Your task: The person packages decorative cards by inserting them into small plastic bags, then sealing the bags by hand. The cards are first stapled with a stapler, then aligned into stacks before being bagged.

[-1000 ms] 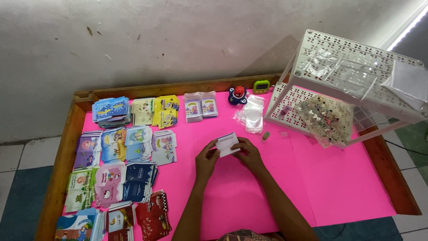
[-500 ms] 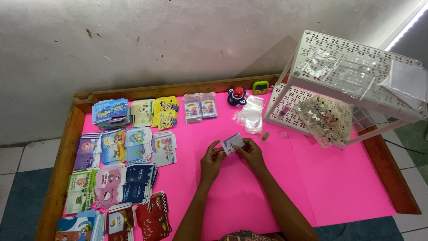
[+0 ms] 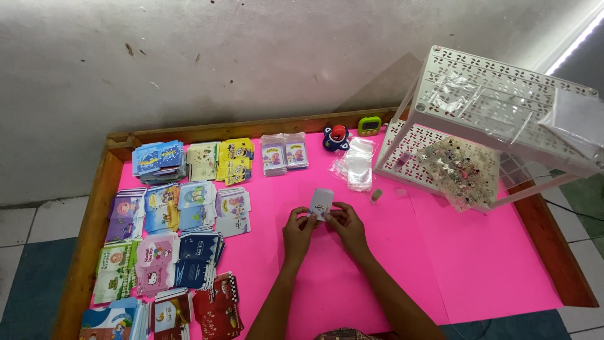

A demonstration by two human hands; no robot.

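Holding a small white card between them, the left hand and the right hand are meeting over the middle of the pink table. Both are pinching the card's lower edge with their fingertips, the left at its lower left corner and the right at its lower right, so neither hand is lying slack. The card is standing tilted above the pink surface, just beyond the fingers, well short of the white perforated rack that is sitting at the table's far right.

Left of the hands, rows of coloured card packets are lying in stacks down to the table's near left corner, and two small purple packets are resting farther back. Between the card and the rack, a pile of clear plastic sleeves is lying flat, with a small brown thing just beside it. Behind the sleeves, toward the wooden rim, a blue and red toy and a green timer are sitting side by side. On the rack's lower shelf a bag of small trinkets is resting.
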